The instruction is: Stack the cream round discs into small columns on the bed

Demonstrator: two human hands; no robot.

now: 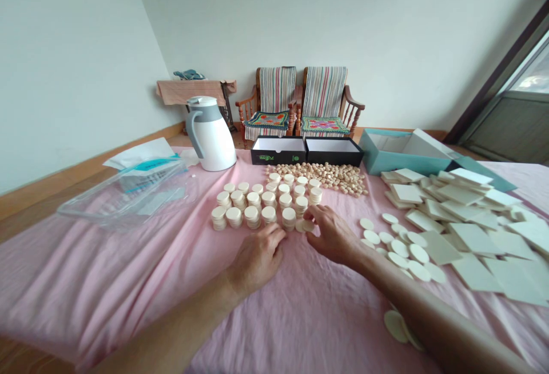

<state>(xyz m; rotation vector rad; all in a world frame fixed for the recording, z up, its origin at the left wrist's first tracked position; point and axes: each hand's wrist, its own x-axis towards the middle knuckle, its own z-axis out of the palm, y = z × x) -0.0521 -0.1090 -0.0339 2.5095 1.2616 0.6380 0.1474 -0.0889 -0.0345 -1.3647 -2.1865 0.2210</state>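
Two black boxes (277, 157), five front-row stacks (252, 221): our right hand (332, 237) pinches one disc (307, 226); whether our left hand (258, 255) grips, we cannot tell.

A white jug (219, 145) stands beyond the left hand (257, 257) and to its left, with a clear plastic box (96, 205) nearer and further left. Two open black boxes (274, 156) sit side by side straight past both hands, with two armchairs (325, 96) well behind. Far beyond the right hand (332, 234), to its right, is an open teal box (388, 159).
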